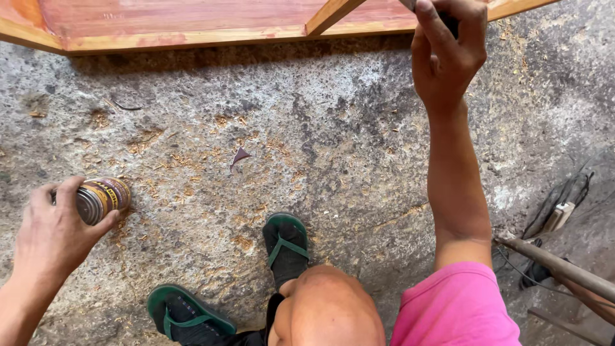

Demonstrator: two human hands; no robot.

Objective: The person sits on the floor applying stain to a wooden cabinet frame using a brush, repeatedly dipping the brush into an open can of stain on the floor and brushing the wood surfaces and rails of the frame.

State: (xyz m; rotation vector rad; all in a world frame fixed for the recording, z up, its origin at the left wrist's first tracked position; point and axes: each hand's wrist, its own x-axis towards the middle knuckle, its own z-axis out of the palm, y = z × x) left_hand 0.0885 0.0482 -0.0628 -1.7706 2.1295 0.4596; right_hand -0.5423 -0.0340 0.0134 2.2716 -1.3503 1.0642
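Head view, looking down at a rough concrete floor (333, 141) scattered with sawdust.

Left hand (54, 230), at 8 o'clock: fingers wrapped around a small round tin (102, 198), brown and yellow label, held tilted on its side just above the floor.

Right hand (445, 54), at 1 o'clock: arm stretched up, fingers clenched on a dark handle (448, 19); most of that tool is cut off by the top edge, kind cannot be told. It sits at the edge of a reddish wooden frame (211, 29) that spans 10 to 1 o'clock.

At 6 o'clock: a bare knee (330, 307), two green sandals (286, 247). Pink shorts (458, 307) at 5 o'clock. Cable and a metal bar (557, 263) at 4 o'clock.
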